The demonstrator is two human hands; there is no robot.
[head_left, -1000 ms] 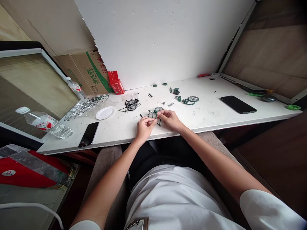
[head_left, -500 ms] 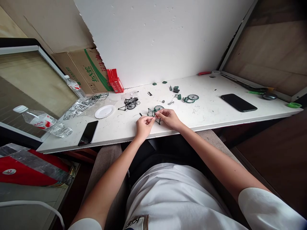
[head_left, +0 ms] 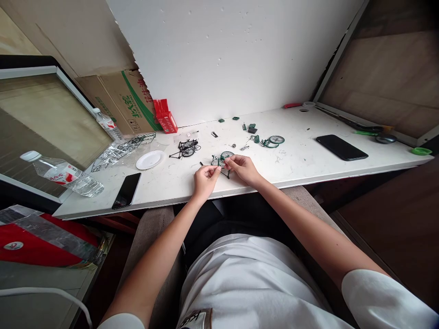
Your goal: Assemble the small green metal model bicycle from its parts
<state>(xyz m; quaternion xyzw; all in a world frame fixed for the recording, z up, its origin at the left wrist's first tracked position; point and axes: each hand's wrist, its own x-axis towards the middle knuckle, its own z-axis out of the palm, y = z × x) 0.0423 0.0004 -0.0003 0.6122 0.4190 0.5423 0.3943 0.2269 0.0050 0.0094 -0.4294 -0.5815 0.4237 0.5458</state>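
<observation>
Near the table's front edge my left hand [head_left: 206,179] is closed in a pinch, thumb against index finger. My right hand [head_left: 244,168] pinches just beside it, its fingertips a little farther back. Whatever small piece sits between the fingertips is too small to make out. Right behind and partly under the fingers lies a green model bicycle [head_left: 216,160] with a spoked wheel [head_left: 227,155]; my right hand hides part of it. A short black piece [head_left: 201,163] rests to the left of it.
Farther back lie a black model bicycle [head_left: 187,148], a green wheel assembly [head_left: 273,140] and several small green parts [head_left: 252,128]. A white plate [head_left: 150,160], a phone [head_left: 126,191] and a water bottle [head_left: 65,176] stand left; another phone [head_left: 341,147] lies right.
My fingertips have shifted slightly, with a small gap now showing between the two hands. The things on the table stay where they were.
</observation>
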